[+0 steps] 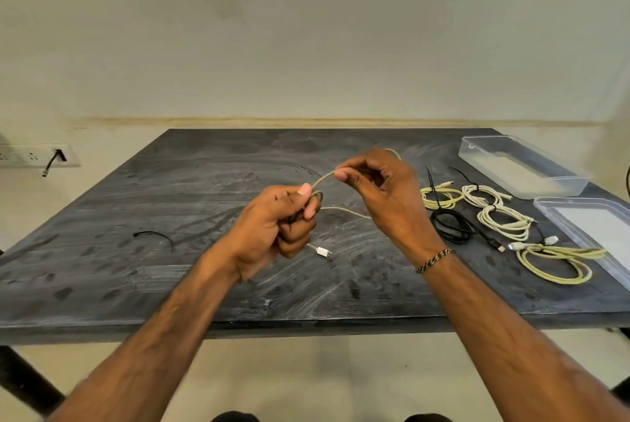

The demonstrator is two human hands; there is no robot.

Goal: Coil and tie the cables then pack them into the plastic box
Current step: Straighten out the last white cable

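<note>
Over the middle of the dark table point(204, 278), my left hand point(276, 224) grips a small coil of a pale cable point(325, 178). My right hand point(381, 190) pinches the same cable a little higher and to the right. The cable's white plug point(323, 252) hangs below my left hand, and a loose strand runs under my right hand. Several coiled cables lie at the right: two yellow point(439, 198) point(559, 261), two white point(484, 195) point(504, 222) and one black point(451, 225). A clear plastic box point(521, 166) stands at the far right.
The box's clear lid point(593, 231) lies at the right edge, nearer than the box. A loose black tie point(155, 237) lies on the left part of the table. A wall socket strip with a plugged black lead point(51, 159) is at the far left.
</note>
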